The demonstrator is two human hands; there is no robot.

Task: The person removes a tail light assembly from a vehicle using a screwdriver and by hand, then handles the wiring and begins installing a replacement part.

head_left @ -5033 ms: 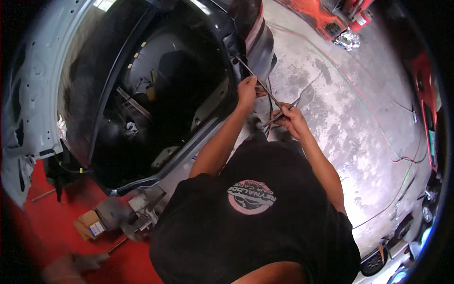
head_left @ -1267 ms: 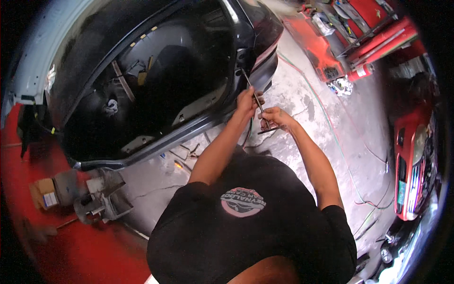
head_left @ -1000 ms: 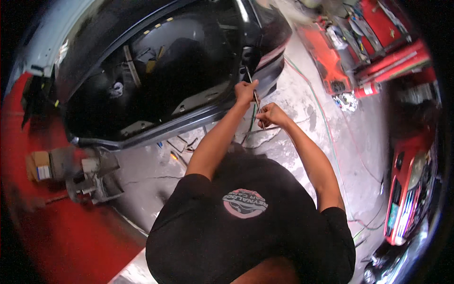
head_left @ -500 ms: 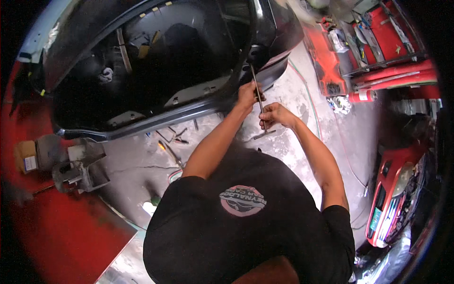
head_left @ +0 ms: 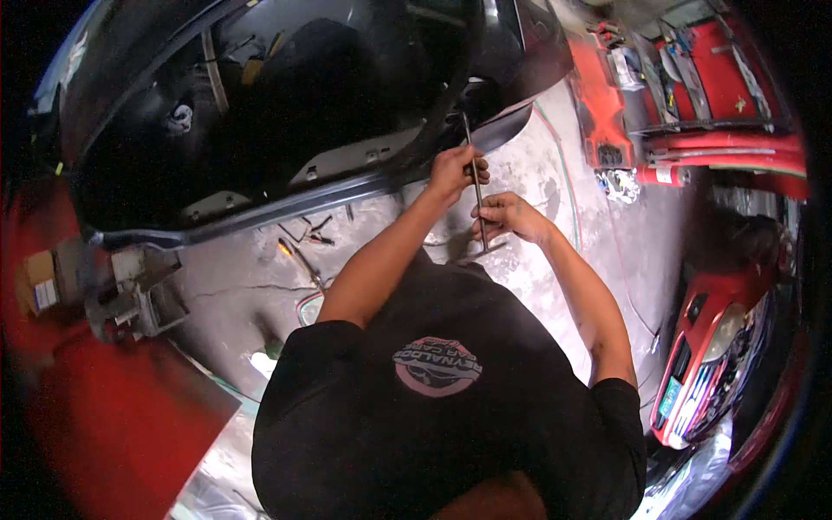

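Rightward, open floor (head_left: 607,251); leftward, bodywork (head_left: 295,201) (black)

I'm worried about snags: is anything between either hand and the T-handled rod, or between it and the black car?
Nothing visible. The left hand and right hand both touch the T-handled rod, which runs clear to the black car body; the tip is lost in shadow.

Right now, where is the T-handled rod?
In the head view, the T-handled rod is slightly right of centre, extending from the black car body down past the left hand, then the right hand.
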